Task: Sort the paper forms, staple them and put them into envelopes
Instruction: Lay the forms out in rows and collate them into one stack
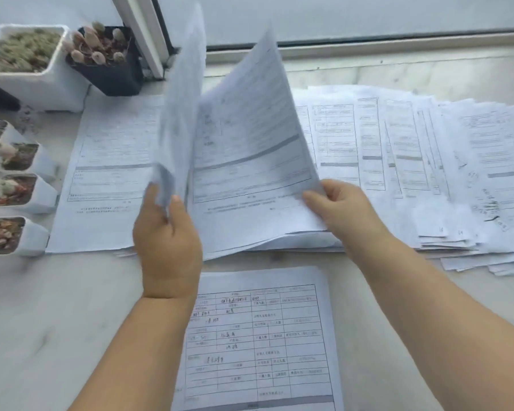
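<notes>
Print on forms too blurred to read, left hand point(166, 241) pinching raised sheets point(180, 120) upright, long axis vertical, right hand point(341, 207) pinching tilted sheet point(250, 137) over the pile point(398, 161), filled form point(258, 336) lying near, bottom cut off.

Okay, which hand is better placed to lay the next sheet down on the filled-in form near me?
Probably the left hand: it already pinches raised sheets above the filled-in form. The right hand only holds a page corner.
</notes>
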Demonstrator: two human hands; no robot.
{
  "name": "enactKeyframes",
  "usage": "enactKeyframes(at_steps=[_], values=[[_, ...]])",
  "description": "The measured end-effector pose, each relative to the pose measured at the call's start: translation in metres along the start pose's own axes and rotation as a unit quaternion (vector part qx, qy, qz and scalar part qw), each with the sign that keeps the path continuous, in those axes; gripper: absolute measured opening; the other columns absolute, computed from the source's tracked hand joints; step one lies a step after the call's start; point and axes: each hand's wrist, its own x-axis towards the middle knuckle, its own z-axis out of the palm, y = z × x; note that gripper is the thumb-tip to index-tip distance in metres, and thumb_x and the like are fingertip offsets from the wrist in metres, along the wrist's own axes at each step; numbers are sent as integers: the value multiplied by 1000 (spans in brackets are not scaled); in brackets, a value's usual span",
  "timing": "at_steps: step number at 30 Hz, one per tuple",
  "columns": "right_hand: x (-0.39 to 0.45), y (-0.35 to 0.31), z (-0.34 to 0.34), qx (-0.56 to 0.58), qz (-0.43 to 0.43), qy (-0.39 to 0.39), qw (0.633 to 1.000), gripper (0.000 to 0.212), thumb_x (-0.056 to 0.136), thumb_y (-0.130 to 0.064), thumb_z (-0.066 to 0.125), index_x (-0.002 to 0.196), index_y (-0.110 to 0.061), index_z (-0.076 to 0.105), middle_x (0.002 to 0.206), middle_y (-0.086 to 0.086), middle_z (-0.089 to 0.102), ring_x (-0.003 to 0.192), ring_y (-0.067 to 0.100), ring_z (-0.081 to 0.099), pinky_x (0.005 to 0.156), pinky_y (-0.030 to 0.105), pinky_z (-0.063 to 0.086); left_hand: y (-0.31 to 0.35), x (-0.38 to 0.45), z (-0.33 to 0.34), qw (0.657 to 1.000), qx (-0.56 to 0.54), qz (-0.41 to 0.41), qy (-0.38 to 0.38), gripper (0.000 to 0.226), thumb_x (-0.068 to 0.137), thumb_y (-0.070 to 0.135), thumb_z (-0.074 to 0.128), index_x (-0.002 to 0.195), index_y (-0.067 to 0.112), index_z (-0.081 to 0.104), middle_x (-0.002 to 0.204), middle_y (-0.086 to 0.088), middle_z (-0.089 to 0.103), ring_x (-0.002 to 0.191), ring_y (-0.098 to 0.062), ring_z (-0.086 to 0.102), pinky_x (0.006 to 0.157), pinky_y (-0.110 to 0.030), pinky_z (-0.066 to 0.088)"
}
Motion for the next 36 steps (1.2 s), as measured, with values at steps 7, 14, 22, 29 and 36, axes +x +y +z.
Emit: enactKeyframes(at_steps=[7,14,22,29,36], values=[[2,-3,5,-257,-48,122,958,28,88,-28,65,114,-24,55,86,-6,55,76,14,53,69,31,43,-46,-19,25,890,163,181,-385,60,73,1,41,126,18,63,145,-16,43,137,-33,34,118,-47,20],[-2,-10,-12,-43,175,-79,980,20,93,-28,62,94,-10,70,77,6,76,69,16,73,63,27,58,-56,-20,24,897,126,160,-393,50,80,13,50,127,26,62,148,-7,41,140,-22,27,114,-52,25],[3,3,-9,108,219,-163,956,21,92,7,55,105,-4,66,84,8,73,68,13,71,58,21,58,-58,-19,24,913,74,148,-374,44,86,47,46,121,30,65,145,0,45,139,-8,27,116,-43,25],[-1,10,-17,187,173,-209,944,43,86,19,51,119,-7,62,101,16,72,80,17,71,67,20,58,-60,-21,23,912,78,153,-371,41,89,46,45,122,32,64,146,1,44,140,-9,27,116,-39,21],[-6,10,-15,165,172,-172,956,42,85,19,53,114,-10,65,105,18,73,77,16,69,68,21,58,-53,-19,21,916,72,121,-376,43,79,53,51,118,40,64,147,7,43,140,-3,26,117,-43,24]])
